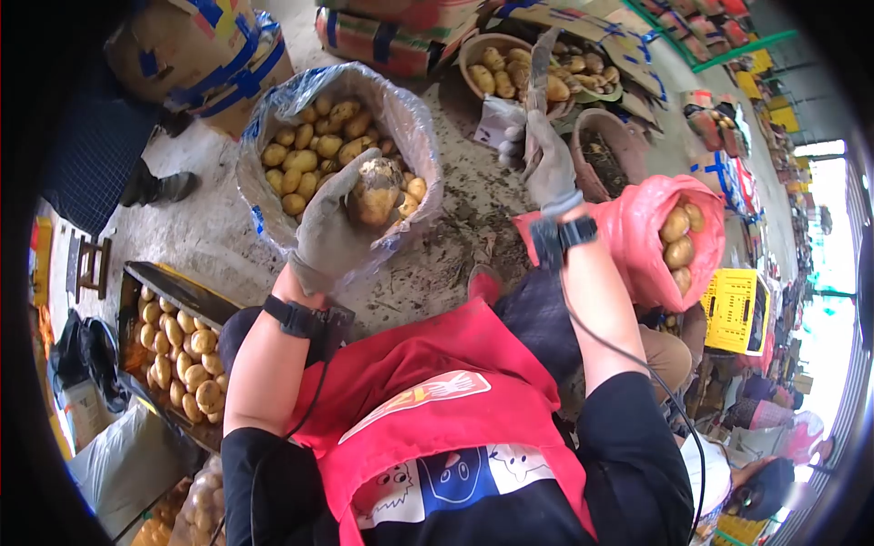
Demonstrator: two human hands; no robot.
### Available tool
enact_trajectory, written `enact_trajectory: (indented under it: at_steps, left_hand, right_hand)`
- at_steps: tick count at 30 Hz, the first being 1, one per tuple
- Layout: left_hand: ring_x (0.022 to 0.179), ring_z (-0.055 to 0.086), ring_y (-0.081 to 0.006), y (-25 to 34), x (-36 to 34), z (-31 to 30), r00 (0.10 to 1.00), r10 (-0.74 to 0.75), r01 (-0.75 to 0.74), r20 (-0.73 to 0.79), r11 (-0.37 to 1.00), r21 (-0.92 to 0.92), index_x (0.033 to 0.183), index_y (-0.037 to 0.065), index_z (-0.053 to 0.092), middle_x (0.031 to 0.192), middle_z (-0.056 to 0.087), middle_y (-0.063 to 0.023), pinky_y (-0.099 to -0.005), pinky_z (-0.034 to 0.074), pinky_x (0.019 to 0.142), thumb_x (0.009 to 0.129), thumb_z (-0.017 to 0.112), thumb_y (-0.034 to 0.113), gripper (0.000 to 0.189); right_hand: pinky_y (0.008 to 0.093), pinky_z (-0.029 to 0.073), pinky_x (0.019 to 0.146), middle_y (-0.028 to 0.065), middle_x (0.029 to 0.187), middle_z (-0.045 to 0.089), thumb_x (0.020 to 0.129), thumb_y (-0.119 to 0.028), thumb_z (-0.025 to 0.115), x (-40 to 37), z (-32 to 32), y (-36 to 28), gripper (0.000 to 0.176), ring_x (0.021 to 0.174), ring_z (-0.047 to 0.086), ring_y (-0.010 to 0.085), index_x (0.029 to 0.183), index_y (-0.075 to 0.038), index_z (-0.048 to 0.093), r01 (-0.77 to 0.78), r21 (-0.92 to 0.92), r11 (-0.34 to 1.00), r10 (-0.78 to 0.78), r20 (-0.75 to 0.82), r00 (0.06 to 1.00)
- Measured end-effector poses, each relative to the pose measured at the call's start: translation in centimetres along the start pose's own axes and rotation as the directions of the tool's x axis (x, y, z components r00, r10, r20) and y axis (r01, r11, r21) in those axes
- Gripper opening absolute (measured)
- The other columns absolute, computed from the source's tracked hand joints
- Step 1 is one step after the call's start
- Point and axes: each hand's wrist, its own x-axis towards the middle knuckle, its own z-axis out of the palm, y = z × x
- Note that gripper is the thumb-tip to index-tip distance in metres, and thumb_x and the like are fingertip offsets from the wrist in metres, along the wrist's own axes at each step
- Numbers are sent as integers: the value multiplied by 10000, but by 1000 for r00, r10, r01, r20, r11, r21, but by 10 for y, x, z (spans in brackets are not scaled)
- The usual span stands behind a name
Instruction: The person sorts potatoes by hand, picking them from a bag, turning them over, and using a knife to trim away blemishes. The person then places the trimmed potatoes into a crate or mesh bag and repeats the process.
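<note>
In the head view, I see the left hand (335,223), its grip clamped on a dirt-patched potato (375,195) above the plastic-lined container (421,127) of other potatoes (314,150). The right hand (550,168) has its grip wrapped round a knife (541,77), well apart. I judge the step in hand as inspecting this potato; the next move calls for a steady hold.

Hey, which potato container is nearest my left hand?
The round bin lined with clear plastic: your left hand is over its near edge, holding a potato. The others, such as the pink sack and dark crate, are farther off.
</note>
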Motion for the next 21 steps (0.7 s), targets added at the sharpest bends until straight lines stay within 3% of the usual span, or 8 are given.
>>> enact_trajectory:
  at_steps: [6,10,11,12,15,16,18,21]
  left_hand:
    - [1241,628,-249,-5,-11,7,985,-118,139,123,974,-179,1386,91,605,1317,665,-77,-443,517,1066,1047,552,304,404]
    - [1129,681,-269,9,-24,7,954,69,-94,292,993,74,1354,131,623,1267,688,-64,-431,577,935,1045,593,341,375]
    - [1097,687,-255,19,-26,10,957,-179,254,230,899,-356,1357,144,622,1254,694,-59,-403,584,884,1045,598,359,379]
    - [1064,692,-241,23,-27,5,870,-412,468,270,520,-714,1359,157,620,1242,699,-55,-375,590,833,1046,603,378,384]
    - [998,697,-208,16,-29,-2,898,-435,391,65,720,-573,1386,166,597,1190,709,-36,-320,574,752,1051,596,408,414]
    - [993,698,-206,19,-27,-7,869,-473,439,148,596,-673,1388,166,593,1187,708,-37,-320,575,754,1051,595,406,414]
    - [1006,694,-209,12,-29,-11,870,-481,423,108,616,-664,1384,166,593,1184,709,-38,-316,576,770,1051,595,405,410]
    - [1043,684,-223,-12,-23,-9,896,-444,352,8,699,-623,1388,151,585,1206,701,-35,-316,578,818,1054,584,412,424]
  right_hand:
    - [287,536,602,71,938,684,1091,-519,483,-65,26,-15,556,673,635,144,1365,-49,597,-3,-101,995,2,-13,1000]
    - [282,538,618,105,1013,715,1089,-421,534,-84,50,-12,498,718,669,159,1396,-30,572,-29,-118,993,44,123,991]
    - [290,551,662,109,1034,717,1093,-359,537,-85,54,-7,456,755,684,163,1386,-10,558,-58,-107,993,81,225,971]
    - [299,564,706,112,1054,718,1098,-297,541,-88,58,0,414,793,700,166,1376,11,545,-94,-94,991,120,323,939]
    - [317,582,743,106,1075,719,1068,-158,548,-96,80,10,281,821,706,170,1281,13,614,-9,-282,959,135,429,893]
    - [313,580,742,98,1045,724,1053,-128,553,-97,84,15,254,815,701,160,1238,20,644,65,-437,897,156,451,879]
    - [366,573,703,153,899,742,1017,-167,581,-97,94,43,203,778,729,237,1042,-1,696,142,-431,891,76,452,889]
    - [526,531,665,252,792,685,999,-357,588,-105,110,55,339,786,687,447,830,-69,649,383,-795,471,-8,430,903]
